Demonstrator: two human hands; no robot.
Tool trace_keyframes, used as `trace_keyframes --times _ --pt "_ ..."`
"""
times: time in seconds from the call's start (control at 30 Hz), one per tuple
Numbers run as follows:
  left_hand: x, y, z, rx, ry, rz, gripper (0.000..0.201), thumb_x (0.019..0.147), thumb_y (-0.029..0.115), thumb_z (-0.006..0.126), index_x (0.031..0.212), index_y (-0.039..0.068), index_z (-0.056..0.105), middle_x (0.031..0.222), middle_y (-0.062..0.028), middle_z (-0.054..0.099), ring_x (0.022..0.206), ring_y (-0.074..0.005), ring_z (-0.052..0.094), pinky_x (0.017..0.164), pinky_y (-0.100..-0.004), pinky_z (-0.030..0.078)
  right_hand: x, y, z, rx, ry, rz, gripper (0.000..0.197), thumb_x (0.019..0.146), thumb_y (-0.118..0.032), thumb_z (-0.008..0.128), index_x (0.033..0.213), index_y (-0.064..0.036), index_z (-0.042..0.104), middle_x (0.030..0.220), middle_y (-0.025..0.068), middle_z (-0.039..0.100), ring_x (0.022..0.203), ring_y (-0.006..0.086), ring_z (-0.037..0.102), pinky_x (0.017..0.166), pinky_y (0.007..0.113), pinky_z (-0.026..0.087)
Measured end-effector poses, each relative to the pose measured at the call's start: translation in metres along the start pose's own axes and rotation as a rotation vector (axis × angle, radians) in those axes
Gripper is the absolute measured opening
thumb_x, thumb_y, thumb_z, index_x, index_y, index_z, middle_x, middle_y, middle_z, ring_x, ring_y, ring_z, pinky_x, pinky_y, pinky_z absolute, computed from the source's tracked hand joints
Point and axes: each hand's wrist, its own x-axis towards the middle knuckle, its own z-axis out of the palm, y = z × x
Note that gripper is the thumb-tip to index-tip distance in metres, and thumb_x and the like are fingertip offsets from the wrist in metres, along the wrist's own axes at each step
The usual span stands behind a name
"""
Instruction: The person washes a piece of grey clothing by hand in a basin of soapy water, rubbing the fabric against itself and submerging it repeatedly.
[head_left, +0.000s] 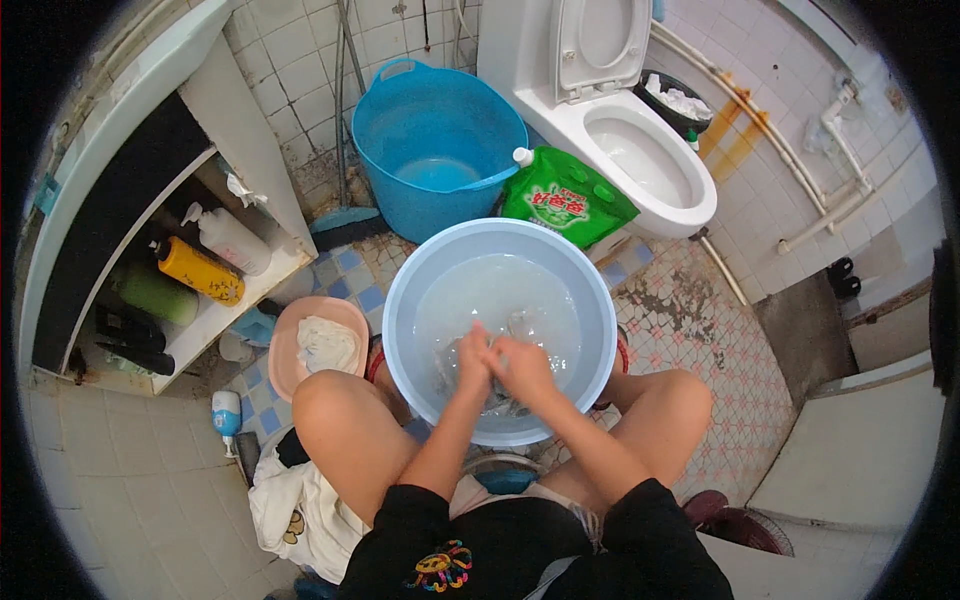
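A pale blue basin [398,330] of cloudy, sudsy water stands on the floor between my knees. Over its near half my two hands meet, fingers closed and pressed together. My left hand [474,362] and my right hand [521,370] grip a wet greyish cloth [503,403], part of which shows below and beside them in the water. The fingers hide most of it, so its shape cannot be told. Behind the basin leans a green detergent pouch [565,200] with a white cap.
Left of the basin is a pink basin [284,345] holding white cloth. White clothing [300,505] lies by my left leg. A large blue tub [425,140] and a toilet [655,165] stand at the back. Bottles, including a yellow one [203,270], fill the left shelf.
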Motion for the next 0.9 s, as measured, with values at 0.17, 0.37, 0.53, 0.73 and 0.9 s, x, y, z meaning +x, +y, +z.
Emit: trace_keyframes --times 0.17,0.37,0.53,0.73,0.9 --pt "-0.010 -0.018 0.027 0.247 0.081 0.085 0.044 0.091 0.039 0.038 0.074 0.002 0.054 0.067 -0.0017 0.048 0.065 -0.0119 0.045 0.059 -0.0285 0.038 0.024 0.039 -0.013 -0.043 0.074 0.408 0.023 0.084 -0.021 0.051 0.075 -0.0011 0.059 0.068 0.0191 0.058 0.067 0.0373 0.057 0.060 0.039 0.045" --pt "-0.006 -0.002 0.011 -0.039 0.044 -0.103 0.046 0.091 0.039 0.038 0.086 -0.002 0.058 0.077 -0.0059 0.058 0.075 -0.0149 0.053 0.069 -0.0295 0.041 -0.005 -0.004 -0.004 -0.031 -0.120 -0.108 0.032 0.085 -0.028 0.050 0.071 -0.0005 0.058 0.071 0.0189 0.059 0.067 0.0377 0.056 0.063 0.041 0.045" --pt "-0.017 -0.003 0.031 0.346 0.014 0.025 0.047 0.090 0.042 0.039 0.098 0.000 0.058 0.088 -0.0062 0.059 0.083 -0.0143 0.052 0.077 -0.0285 0.041 0.031 0.052 -0.021 0.110 0.047 0.415 0.033 0.085 -0.029 0.050 0.068 -0.0013 0.056 0.066 0.0193 0.056 0.063 0.0356 0.056 0.055 0.036 0.043" --pt "0.001 -0.010 0.001 0.192 0.084 -0.068 0.046 0.090 0.041 0.039 0.091 0.000 0.058 0.081 -0.0054 0.058 0.074 -0.0149 0.051 0.071 -0.0296 0.041 -0.001 0.014 0.007 -0.005 0.034 -0.043 0.025 0.082 -0.025 0.053 0.072 -0.0027 0.056 0.067 0.0171 0.056 0.060 0.0351 0.055 0.054 0.037 0.042" --pt "-0.019 0.000 0.037 0.022 -0.090 -0.073 0.045 0.089 0.040 0.043 0.082 -0.001 0.060 0.075 -0.0034 0.059 0.069 -0.0131 0.052 0.066 -0.0279 0.042 0.027 0.069 -0.014 0.174 0.215 0.388 0.029 0.085 -0.026 0.050 0.071 -0.0023 0.058 0.063 0.0153 0.054 0.055 0.0210 0.054 0.054 0.034 0.042"
